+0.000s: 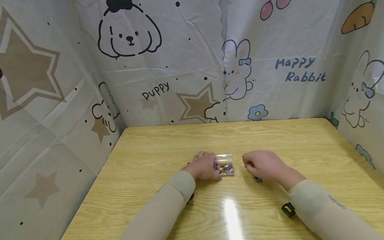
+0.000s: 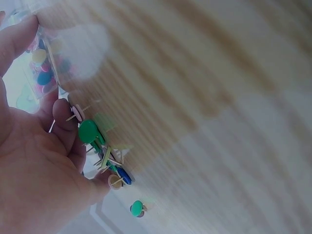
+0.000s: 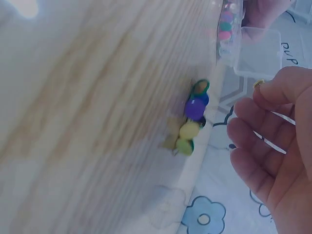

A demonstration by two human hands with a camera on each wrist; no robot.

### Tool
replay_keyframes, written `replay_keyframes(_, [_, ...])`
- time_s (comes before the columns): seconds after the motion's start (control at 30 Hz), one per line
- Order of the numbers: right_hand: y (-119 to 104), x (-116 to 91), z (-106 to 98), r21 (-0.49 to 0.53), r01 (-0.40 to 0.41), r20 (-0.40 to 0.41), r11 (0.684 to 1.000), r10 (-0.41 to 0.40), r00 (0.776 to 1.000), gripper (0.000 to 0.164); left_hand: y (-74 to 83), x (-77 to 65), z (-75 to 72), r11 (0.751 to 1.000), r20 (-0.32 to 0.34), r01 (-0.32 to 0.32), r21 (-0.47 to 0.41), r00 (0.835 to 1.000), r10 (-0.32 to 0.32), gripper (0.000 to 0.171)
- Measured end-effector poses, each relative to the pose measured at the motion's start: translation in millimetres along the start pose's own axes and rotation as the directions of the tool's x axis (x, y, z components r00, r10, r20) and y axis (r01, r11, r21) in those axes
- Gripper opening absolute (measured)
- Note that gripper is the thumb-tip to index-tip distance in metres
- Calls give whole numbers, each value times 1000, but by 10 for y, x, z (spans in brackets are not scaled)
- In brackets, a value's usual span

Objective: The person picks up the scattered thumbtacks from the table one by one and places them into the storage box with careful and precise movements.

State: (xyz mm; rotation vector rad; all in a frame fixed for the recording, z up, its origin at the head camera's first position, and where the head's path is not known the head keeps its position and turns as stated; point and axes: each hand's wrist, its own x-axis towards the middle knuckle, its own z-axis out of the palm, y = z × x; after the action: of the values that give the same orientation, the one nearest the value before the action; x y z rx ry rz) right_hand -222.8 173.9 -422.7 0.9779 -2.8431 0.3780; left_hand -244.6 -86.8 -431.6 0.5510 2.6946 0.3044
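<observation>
A small clear plastic box point(image 1: 224, 171) stands open on the table, full of colourful thumbtacks point(image 1: 224, 167); its clear lid point(image 1: 224, 158) is folded back on the far side. My left hand point(image 1: 204, 165) grips the box's left side, thumb at the near edge and fingers toward the back. To the right of the box, my right hand point(image 1: 264, 163) is raised a little over the table. Its thumb and index finger pinch a gold thumbtack point(image 3: 258, 84), while the other fingers curl loosely. Several loose thumbtacks point(image 3: 195, 109) lie beneath this hand.
Another cluster of loose thumbtacks point(image 2: 88, 131) lies beside my left hand, with a single green thumbtack point(image 2: 137, 208) a bit apart. A black object point(image 1: 288, 210) shows by the right sleeve. Printed curtains point(image 1: 186, 66) enclose the wooden table point(image 1: 156, 143) at the back and sides.
</observation>
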Motion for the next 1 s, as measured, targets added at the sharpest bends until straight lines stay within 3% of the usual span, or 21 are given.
replay_keyframes(0.2, [-135, 69, 29, -69, 77, -29, 995, -79, 996, 30, 1, 5, 11, 1000, -15, -16, 20, 1000, 16, 68])
replay_keyframes(0.37, [-216, 136, 75, -64, 108, -39, 992, -110, 993, 30, 9, 7, 10, 1000, -20, -17, 23, 1000, 17, 64])
replay_keyframes(0.77, [-323, 240, 180, -48, 75, 31, 996, -73, 997, 26, -2, -3, 7, 1000, -10, -8, -8, 1000, 8, 63])
replay_keyframes(1.0, [-373, 277, 175, -96, 113, 42, 989, -109, 993, 27, 6, -4, -6, 1000, -7, 5, -6, 1000, -5, 64])
